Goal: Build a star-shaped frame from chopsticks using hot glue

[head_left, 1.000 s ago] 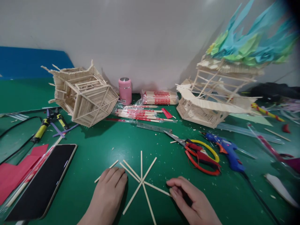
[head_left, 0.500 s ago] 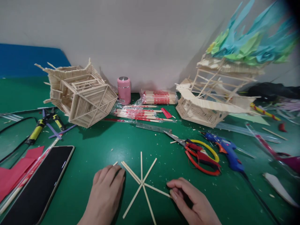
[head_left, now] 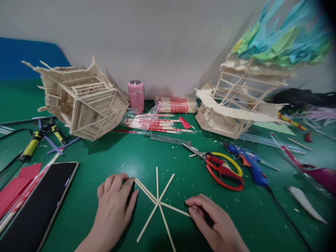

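Note:
Several thin wooden sticks (head_left: 148,223) lie on the green table, crossing at one middle point like a star. The end of the right-hand wooden stick (head_left: 174,209) is pinched between the thumb and index finger of my right hand (head_left: 212,220). My left hand (head_left: 114,201) rests left of the star, its index fingertip at the outer end of the upper-left sticks (head_left: 145,189), which lie side by side. The left thumb is apart from the index finger; the other fingers are bent and their undersides are hidden.
Behind stand a stick-built model (head_left: 97,108), a pink flask (head_left: 136,97), packs of red-wrapped sticks (head_left: 177,105) and a second model (head_left: 223,113) topped with blue-green paper. Scissors (head_left: 223,171) and a blue glue gun (head_left: 252,162) lie right; a phone (head_left: 39,206) and pliers (head_left: 34,143) lie left.
My left hand has opened a little, its index finger now reaching to the upper-left sticks' end. My right hand keeps its pinch. The view has shifted slightly.

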